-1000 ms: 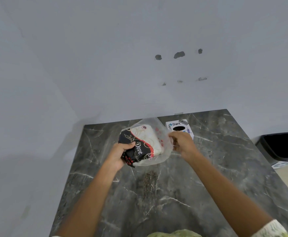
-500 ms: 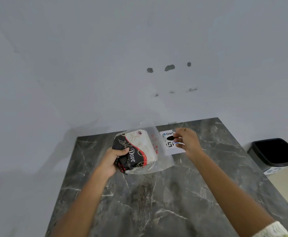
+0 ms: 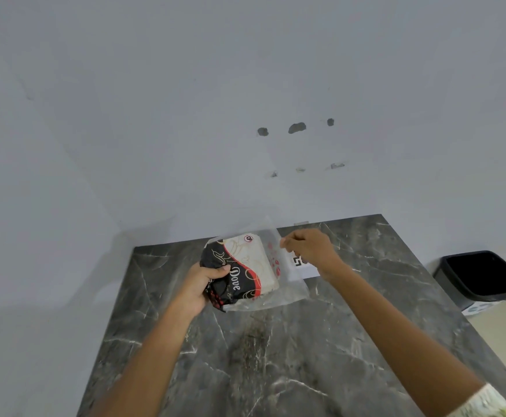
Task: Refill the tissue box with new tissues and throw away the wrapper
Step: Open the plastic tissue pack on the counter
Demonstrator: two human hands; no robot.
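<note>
- Centre of the frame, above a dark marble-look table [image 3: 276,356]: I hold a pack of Dove tissues [image 3: 245,266] in the air, inside a loose clear plastic wrapper [image 3: 288,293].
- The pack looks light and soft, so it should squash if squeezed; I judge a hold across its short end is best.
- The wrapper looks thin, limp and slippery; its open edge is the place to pinch.
- My left hand [image 3: 200,284], reaching from lower left, is closed around the pack's dark end, thumb on top.
- My right hand [image 3: 309,248], arm stretched from lower right, has its fingertips pinched on the wrapper's upper edge.
- The white tissue box [image 3: 304,267] lies mostly hidden behind my right hand.
- A black bin [image 3: 483,278] stands at the right edge.
</note>
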